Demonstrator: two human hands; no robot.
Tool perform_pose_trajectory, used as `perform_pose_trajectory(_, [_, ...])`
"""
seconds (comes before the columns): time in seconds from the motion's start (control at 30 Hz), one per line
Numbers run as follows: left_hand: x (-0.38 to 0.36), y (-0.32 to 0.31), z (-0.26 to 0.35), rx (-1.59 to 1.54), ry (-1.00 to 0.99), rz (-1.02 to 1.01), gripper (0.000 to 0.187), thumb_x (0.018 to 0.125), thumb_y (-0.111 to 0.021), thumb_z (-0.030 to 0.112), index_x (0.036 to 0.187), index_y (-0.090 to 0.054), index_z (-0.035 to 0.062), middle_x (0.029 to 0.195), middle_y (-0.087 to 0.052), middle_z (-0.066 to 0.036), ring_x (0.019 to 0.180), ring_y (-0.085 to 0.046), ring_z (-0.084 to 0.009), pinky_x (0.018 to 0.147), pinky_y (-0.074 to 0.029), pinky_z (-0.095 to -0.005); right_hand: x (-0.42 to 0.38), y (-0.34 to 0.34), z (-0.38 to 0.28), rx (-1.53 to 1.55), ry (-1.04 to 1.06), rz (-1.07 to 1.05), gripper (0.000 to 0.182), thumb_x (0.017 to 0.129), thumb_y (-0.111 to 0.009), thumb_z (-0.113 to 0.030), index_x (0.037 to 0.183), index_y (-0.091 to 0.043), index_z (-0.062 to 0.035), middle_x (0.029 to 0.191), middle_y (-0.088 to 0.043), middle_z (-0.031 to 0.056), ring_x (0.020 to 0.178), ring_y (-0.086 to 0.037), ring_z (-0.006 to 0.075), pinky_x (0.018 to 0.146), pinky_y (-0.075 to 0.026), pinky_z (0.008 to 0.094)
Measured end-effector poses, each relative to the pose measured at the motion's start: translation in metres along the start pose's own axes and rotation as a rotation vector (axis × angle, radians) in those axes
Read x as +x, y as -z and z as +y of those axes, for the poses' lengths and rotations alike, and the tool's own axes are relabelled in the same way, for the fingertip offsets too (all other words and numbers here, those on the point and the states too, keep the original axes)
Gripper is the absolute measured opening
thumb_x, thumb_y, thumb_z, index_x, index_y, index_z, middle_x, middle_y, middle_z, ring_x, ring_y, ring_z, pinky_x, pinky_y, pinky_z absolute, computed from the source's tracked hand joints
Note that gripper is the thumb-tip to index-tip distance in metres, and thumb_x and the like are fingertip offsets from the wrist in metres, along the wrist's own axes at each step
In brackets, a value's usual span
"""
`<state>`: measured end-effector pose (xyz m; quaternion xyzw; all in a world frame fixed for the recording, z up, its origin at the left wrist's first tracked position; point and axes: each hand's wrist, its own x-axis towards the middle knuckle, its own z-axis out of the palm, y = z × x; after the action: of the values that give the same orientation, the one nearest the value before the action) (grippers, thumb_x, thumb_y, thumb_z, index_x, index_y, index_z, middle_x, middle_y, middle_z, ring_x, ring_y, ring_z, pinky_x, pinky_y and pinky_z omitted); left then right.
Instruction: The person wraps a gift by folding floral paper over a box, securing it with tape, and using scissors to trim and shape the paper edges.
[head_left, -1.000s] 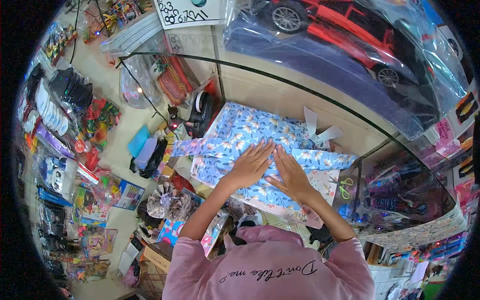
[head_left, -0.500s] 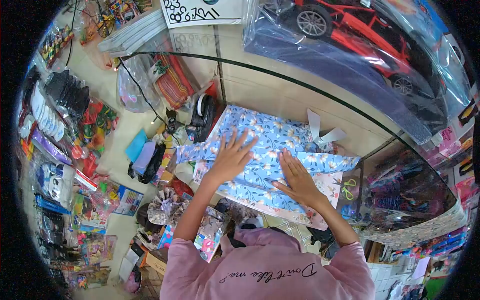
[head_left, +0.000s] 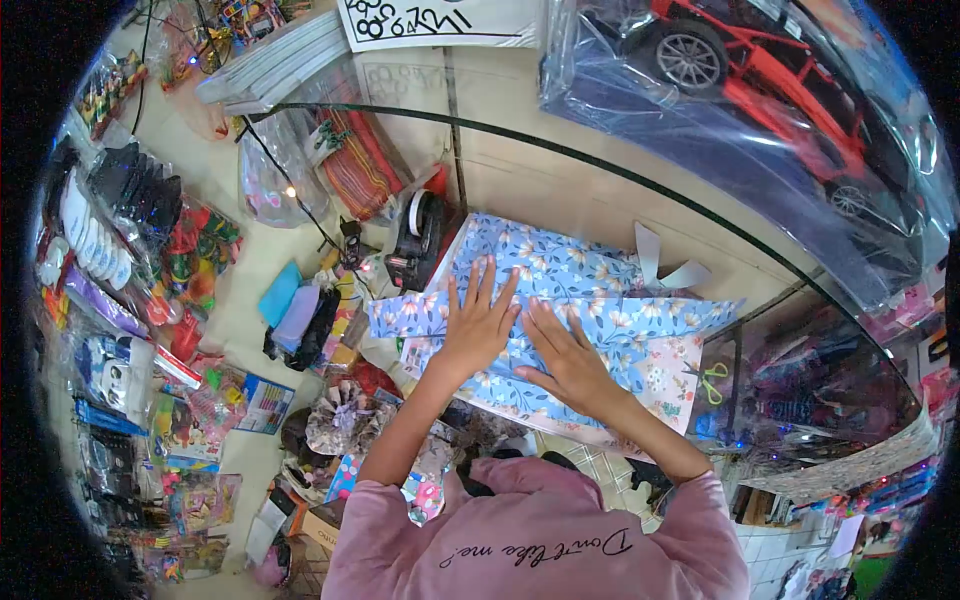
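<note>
left hand (head_left: pixel 478 322) and right hand (head_left: pixel 570 368) spread empty on floral paper (head_left: pixel 560 275), seemingly longest crosswise.

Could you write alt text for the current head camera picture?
A bare left hand and right hand lie palm-down on blue floral wrapping paper. A black tape dispenser and green-handled scissors are nearby; a plastic-wrapped red toy car sits upper right.

Red toy car (head_left: pixel 770 108) is sitting under clear plastic wrap, upper right of the head view. White sheet (head_left: pixel 478 32) with black numerals is lying to its left. Striped red cloth (head_left: pixel 362 168) is resting beside a clear plastic bag (head_left: pixel 272 178). Dark cable (head_left: pixel 267 150) is running past them, one small bulb (head_left: pixel 291 191) glowing.
</note>
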<state>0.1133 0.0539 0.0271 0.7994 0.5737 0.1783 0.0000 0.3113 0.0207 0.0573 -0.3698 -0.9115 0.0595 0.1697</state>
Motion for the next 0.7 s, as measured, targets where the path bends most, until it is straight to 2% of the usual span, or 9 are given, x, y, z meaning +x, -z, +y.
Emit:
perform_pose_trajectory(0.1, [0.000, 0.000, -0.005, -0.046, -0.004, 0.011, 0.054, 0.100, -0.036, 0.033, 0.149, -0.027, 0.0128, 0.154, -0.018, -0.023, 0.141, -0.018, -0.0427, 0.111, -0.008, -0.0612, 0.005, -0.007, 0.007, 0.030, 0.005, -0.062, 0.081, 0.092, -0.049, -0.052, 0.146, -0.024, 0.0016, 0.153, -0.021, 0.0219, 0.143, -0.023, 0.0305, 0.116, -0.014, 0.0466])
perform_pose_trajectory(0.2, [-0.001, -0.004, -0.013, -0.207, 0.020, 0.041, 0.055, 0.101, -0.034, 0.032, 0.150, -0.024, 0.0112, 0.154, -0.017, -0.023, 0.141, -0.017, -0.0428, 0.113, -0.008, -0.0587, 0.007, 0.000, 0.011, 0.092, -0.015, -0.144, 0.078, 0.095, -0.044, -0.052, 0.147, -0.022, 0.0009, 0.154, -0.019, 0.0212, 0.144, -0.019, 0.0291, 0.117, -0.012, 0.0451])
perform_pose_trajectory(0.3, [-0.003, 0.001, -0.016, -0.333, 0.102, -0.048, 0.056, 0.101, -0.033, 0.031, 0.150, -0.021, 0.0080, 0.154, -0.017, -0.023, 0.141, -0.017, -0.0432, 0.114, -0.007, -0.0561, 0.007, 0.003, 0.015, 0.174, -0.022, -0.189, 0.075, 0.097, -0.040, -0.051, 0.149, -0.019, -0.0004, 0.154, -0.018, 0.0204, 0.145, -0.016, 0.0282, 0.118, -0.009, 0.0439])
perform_pose_trajectory(0.4, [-0.004, 0.009, -0.014, -0.376, 0.126, -0.094, 0.057, 0.101, -0.033, 0.032, 0.150, -0.020, 0.0064, 0.155, -0.014, -0.023, 0.142, -0.014, -0.0424, 0.114, -0.005, -0.0553, 0.009, 0.009, 0.016, 0.174, -0.025, -0.249, 0.072, 0.098, -0.043, -0.044, 0.150, -0.014, -0.0036, 0.156, -0.016, 0.0184, 0.146, -0.013, 0.0265, 0.118, -0.009, 0.0431])
perform_pose_trajectory(0.5, [-0.006, -0.003, -0.022, -0.475, 0.120, -0.010, 0.058, 0.100, -0.038, 0.033, 0.149, -0.024, 0.0048, 0.149, -0.027, -0.027, 0.138, -0.027, -0.0424, 0.113, -0.018, -0.0507, 0.008, 0.007, 0.017, 0.135, 0.005, -0.219, 0.076, 0.096, -0.044, -0.049, 0.149, -0.018, -0.0001, 0.155, -0.018, 0.0202, 0.144, -0.017, 0.0288, 0.117, -0.012, 0.0440])
perform_pose_trajectory(0.6, [-0.007, 0.000, -0.037, -0.663, 0.177, -0.027, 0.056, 0.099, -0.045, 0.033, 0.145, -0.032, 0.0039, 0.130, -0.049, -0.030, 0.121, -0.049, -0.0415, 0.101, -0.037, -0.0445, 0.008, 0.005, 0.014, 0.071, 0.017, -0.180, 0.078, 0.094, -0.047, -0.049, 0.148, -0.019, 0.0014, 0.154, -0.020, 0.0203, 0.144, -0.018, 0.0298, 0.117, -0.014, 0.0443])
perform_pose_trajectory(0.7, [-0.010, 0.003, -0.060, -0.522, 0.161, 0.115, 0.035, 0.096, -0.050, 0.033, 0.113, -0.055, 0.0029, 0.090, -0.060, -0.024, 0.085, -0.059, -0.0393, 0.074, -0.045, -0.0443, 0.006, 0.002, 0.013, 0.032, 0.020, -0.149, 0.081, 0.093, -0.050, -0.050, 0.147, -0.020, 0.0030, 0.153, -0.022, 0.0208, 0.143, -0.020, 0.0306, 0.116, -0.016, 0.0448])
